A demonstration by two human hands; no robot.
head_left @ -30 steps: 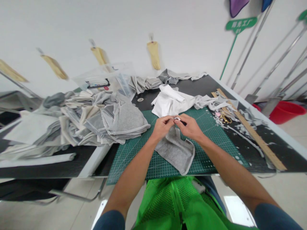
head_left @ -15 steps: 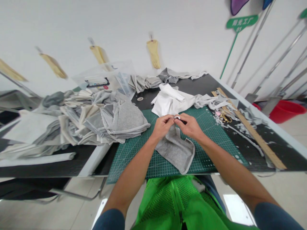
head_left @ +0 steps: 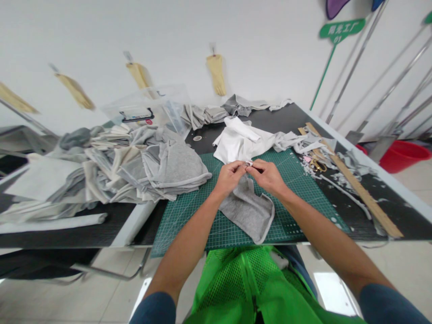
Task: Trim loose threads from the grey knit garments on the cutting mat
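A grey fabric piece with a pale edging [head_left: 248, 209] hangs from my fingers, its lower part resting on the green cutting mat [head_left: 189, 216]. My left hand [head_left: 231, 176] pinches its upper end. Close against it, my right hand [head_left: 266, 174] is closed on the same end, fingertips nearly meeting. A small white bit of the cloth shows between the fingertips; its exact shape is too small to tell. Just beyond both hands lies a white cloth [head_left: 241, 139] on the mat's far edge.
Piled grey and cream fabric [head_left: 172, 166] fills the left, before a clear plastic box [head_left: 145, 105]. At right lie gold-handled scissors [head_left: 317, 165], a wooden ruler [head_left: 361, 191] and fabric scraps [head_left: 351, 164]. A tape roll [head_left: 197, 138] sits behind the mat. A red bucket [head_left: 405, 156] stands beyond the table.
The fingers have shifted very slightly at the cloth's upper end, the right fingertips turning a little. Everything else stays in place.
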